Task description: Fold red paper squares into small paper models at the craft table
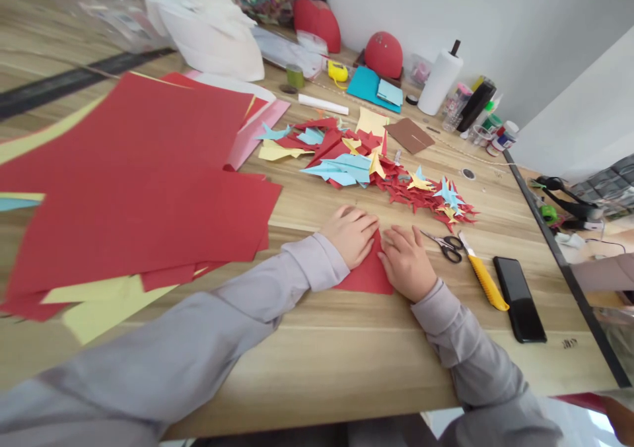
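Note:
A small piece of red paper lies on the wooden table between my two hands. My left hand rests on its upper left part, fingers together and pressing it down. My right hand grips the right edge with bent fingers, its fingertips close to those of the left. The paper's top is partly hidden under my fingers. Just right of my right hand are scissors with black handles and a yellow utility knife. Beyond my hands lies a heap of folded paper planes and stars in red, blue and yellow.
Large red paper sheets cover the left side, with yellow sheets underneath. A black phone lies at the right. Along the back stand a white paper roll, bottles and a yellow tape measure. Another person's sleeve shows far right.

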The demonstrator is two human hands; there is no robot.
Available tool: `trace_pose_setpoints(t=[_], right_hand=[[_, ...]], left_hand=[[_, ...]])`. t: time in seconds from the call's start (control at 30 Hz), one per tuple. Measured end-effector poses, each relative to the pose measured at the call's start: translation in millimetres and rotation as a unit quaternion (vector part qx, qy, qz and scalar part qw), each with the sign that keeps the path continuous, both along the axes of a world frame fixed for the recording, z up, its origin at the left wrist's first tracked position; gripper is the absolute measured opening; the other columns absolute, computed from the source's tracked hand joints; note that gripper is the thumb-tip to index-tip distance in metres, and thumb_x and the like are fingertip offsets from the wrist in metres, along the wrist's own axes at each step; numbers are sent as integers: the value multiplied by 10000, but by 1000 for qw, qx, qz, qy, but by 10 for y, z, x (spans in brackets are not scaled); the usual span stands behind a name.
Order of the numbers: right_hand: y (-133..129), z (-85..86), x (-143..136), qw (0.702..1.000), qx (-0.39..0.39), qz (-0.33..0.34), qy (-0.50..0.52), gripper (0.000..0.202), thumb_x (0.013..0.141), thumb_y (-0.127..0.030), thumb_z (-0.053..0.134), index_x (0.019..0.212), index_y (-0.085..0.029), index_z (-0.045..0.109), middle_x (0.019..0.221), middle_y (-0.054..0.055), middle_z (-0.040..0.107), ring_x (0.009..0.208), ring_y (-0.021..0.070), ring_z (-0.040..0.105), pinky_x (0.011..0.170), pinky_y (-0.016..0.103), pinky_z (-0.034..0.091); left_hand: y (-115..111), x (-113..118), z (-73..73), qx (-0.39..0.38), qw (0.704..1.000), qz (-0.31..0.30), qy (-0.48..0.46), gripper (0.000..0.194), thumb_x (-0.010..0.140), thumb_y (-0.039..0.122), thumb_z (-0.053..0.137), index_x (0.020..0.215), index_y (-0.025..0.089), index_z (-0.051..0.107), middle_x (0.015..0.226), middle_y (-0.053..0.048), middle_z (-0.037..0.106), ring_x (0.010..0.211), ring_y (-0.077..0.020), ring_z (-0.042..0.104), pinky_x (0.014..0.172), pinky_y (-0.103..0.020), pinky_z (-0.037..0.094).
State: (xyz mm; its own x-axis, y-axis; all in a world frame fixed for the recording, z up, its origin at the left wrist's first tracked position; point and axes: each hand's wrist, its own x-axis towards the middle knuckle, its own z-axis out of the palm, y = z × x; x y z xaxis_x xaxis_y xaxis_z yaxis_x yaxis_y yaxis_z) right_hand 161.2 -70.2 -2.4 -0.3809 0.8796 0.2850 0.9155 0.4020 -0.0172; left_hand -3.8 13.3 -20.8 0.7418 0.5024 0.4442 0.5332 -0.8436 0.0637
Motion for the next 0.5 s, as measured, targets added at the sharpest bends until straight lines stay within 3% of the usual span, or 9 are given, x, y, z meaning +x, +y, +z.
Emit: trace_pose_setpoints(t=[0.27, 0.5], right_hand=[[-170, 73, -85, 998, 30, 32, -53, 210, 879, -147, 488, 915, -113, 692, 1064, 148, 659, 1079, 269, 541, 975, 487, 418], [-66, 154, 33, 996, 6, 81, 28, 175, 867, -146, 508, 929, -127, 670, 986, 132, 661, 966, 227, 586, 849, 397, 519]], left_hand=[[-40, 15, 11, -19, 1000, 7, 8, 368, 868, 281, 448, 1154, 133, 626, 1175, -119, 631, 1036, -262, 517, 922, -472, 351], [-76, 17, 17, -47, 999, 20, -1, 359, 861, 272, 455, 1152, 145, 623, 1183, -119, 622, 1054, -264, 499, 934, -472, 352]])
